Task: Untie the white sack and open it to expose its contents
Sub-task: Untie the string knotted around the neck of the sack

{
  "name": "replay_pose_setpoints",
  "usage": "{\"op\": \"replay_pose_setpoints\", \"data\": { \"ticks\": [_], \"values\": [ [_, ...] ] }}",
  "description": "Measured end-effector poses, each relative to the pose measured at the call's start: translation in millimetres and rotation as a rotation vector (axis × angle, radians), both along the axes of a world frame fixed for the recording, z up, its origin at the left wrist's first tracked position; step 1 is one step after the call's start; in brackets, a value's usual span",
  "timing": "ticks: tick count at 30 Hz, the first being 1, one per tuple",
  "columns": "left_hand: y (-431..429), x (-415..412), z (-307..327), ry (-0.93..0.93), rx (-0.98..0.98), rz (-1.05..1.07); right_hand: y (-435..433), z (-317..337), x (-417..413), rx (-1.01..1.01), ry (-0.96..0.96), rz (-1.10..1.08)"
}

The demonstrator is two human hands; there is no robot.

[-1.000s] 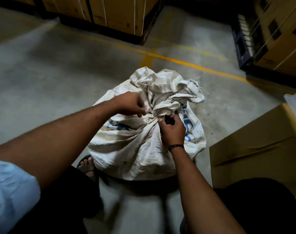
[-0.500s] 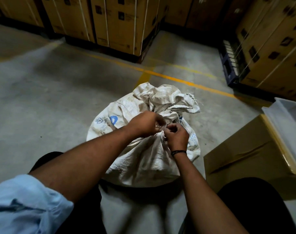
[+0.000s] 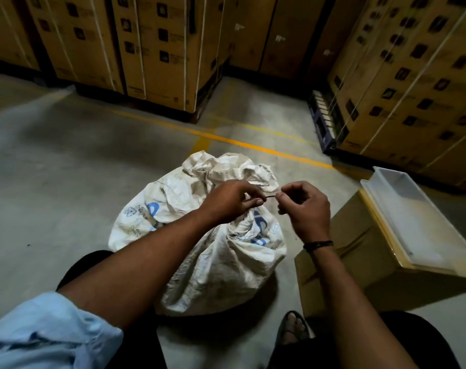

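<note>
A white woven sack [image 3: 216, 262] with blue print stands on the concrete floor between my knees, its crumpled mouth [image 3: 226, 169] bunched at the top. My left hand [image 3: 232, 201] and my right hand [image 3: 305, 206] hover just above the sack's neck, a little apart. Each pinches one end of a thin dark tie [image 3: 271, 197] stretched between them. The neck itself is hidden behind my hands, so whether the tie still circles it does not show.
A brown cardboard box [image 3: 359, 262] sits right of the sack with a white plastic tray [image 3: 412, 217] on top. Strapped cartons on pallets [image 3: 160, 49] line the back and right. A yellow floor line [image 3: 253, 146] runs behind the sack. My sandalled foot [image 3: 291, 328] is below.
My hands have lifted off the sack's neck and drawn apart, the right hand moving rightward, with the thin tie now pulled taut between them. The view has tilted upward.
</note>
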State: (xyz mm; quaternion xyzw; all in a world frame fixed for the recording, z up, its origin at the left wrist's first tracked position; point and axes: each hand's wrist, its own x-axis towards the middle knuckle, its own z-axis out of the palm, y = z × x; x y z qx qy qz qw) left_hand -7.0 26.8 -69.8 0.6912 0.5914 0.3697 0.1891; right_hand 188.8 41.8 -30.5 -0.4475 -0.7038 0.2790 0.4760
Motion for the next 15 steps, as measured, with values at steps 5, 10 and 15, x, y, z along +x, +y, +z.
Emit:
{"op": "replay_pose_setpoints", "data": {
  "ticks": [5, 10, 15],
  "values": [
    [18.1, 10.9, 9.9, 0.066, 0.117, 0.032, 12.2, 39.5, 71.1, 0.102, -0.04, -0.064],
    [55.3, 47.1, 37.2, 0.193, 0.289, 0.045, 22.1, 37.8, 139.5, 0.261, -0.464, -0.072],
    [116.2, 111.3, 86.1, 0.338, 0.463, 0.041, 31.5, 40.2, 193.5, 0.347, -0.547, -0.167]
  ]
}}
